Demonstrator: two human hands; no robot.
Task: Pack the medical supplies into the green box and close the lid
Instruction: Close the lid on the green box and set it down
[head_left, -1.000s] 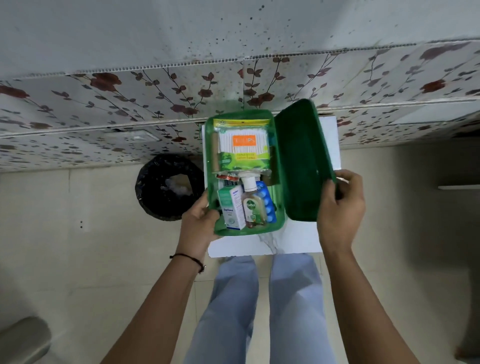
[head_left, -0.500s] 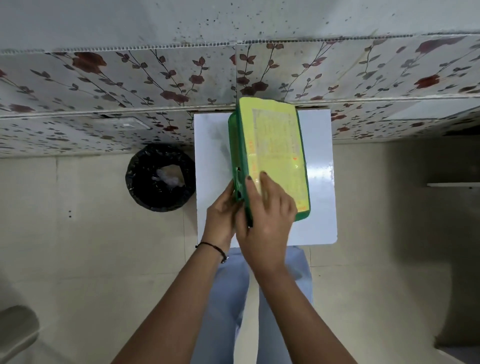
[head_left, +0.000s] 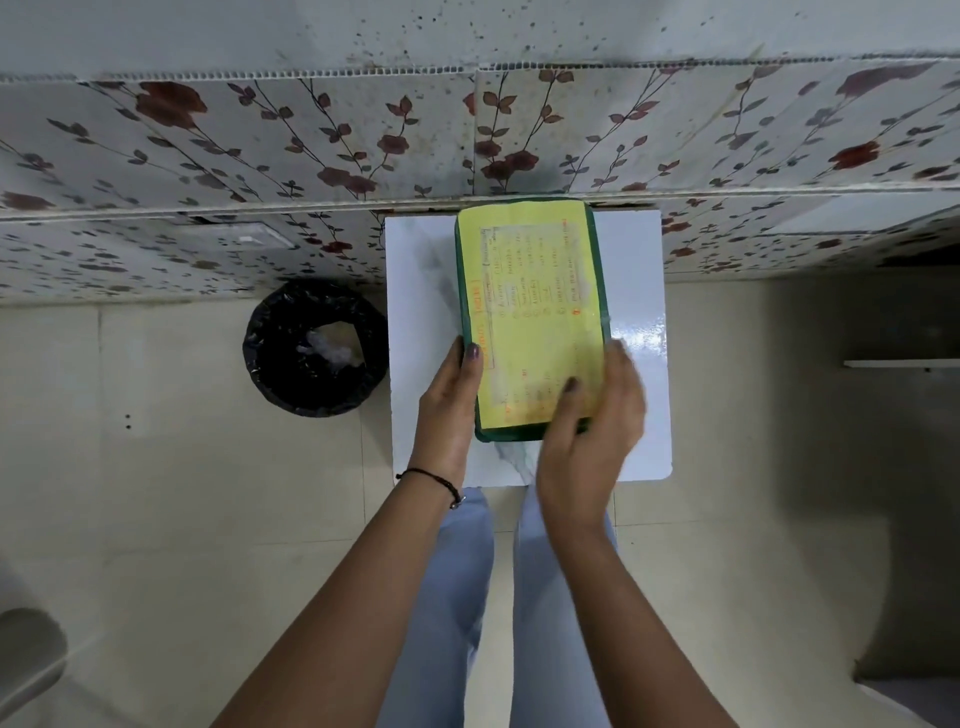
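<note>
Box lying flat mid-bench, lid down. Left hand clamped on near-left edge, right hand spread over near-right corner. Probably rigid plastic, glossy label likely slick, lightish. Best gripped by the side rims, not the top.

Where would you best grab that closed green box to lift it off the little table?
Probably by its two long sides, coming from the near short end. The green box lies flat on the white table, lid down; the left hand and right hand already flank those sides.
</note>
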